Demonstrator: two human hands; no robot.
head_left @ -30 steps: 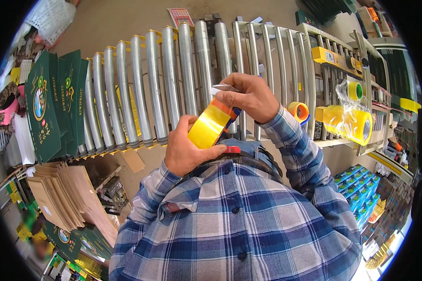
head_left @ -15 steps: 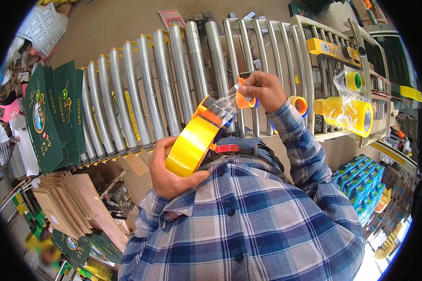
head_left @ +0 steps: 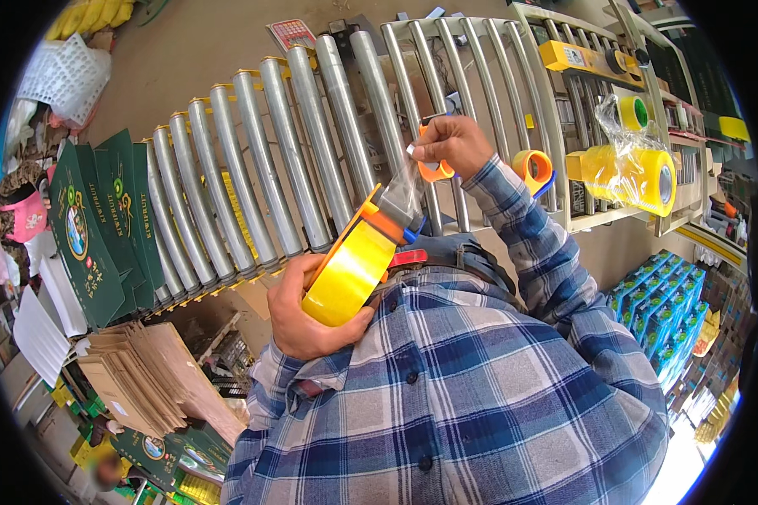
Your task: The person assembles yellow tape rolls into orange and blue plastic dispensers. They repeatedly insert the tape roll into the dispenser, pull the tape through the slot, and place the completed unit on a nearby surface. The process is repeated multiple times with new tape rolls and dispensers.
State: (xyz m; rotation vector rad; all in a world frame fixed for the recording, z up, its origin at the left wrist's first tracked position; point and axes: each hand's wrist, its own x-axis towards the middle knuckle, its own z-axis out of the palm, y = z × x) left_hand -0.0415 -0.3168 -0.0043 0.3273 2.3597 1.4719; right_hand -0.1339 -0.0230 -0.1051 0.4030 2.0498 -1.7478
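- Dark green printed cardboard cartons (head_left: 97, 227) lean at the left end of the silver metal roller conveyor (head_left: 266, 160), whose gaps could swallow anything dropped.
- The left hand (head_left: 295, 320) curls around a glossy yellow tape roll (head_left: 345, 286) in an orange-and-blue plastic dispenser (head_left: 411, 233), before the wearer's belly; a loose thumb could let it twist.
- A clear, narrow tape strip (head_left: 404, 189) spans to the right hand; slack or a skewed pull might fold it onto itself.
- The right hand (head_left: 456, 145) pinches its free end (whether it touches the orange plastic ring (head_left: 435, 174) beneath cannot be told), so slipping fingertips could lose it.
- Farther right sit film-wrapped yellow tape rolls (head_left: 627, 177), well apart.
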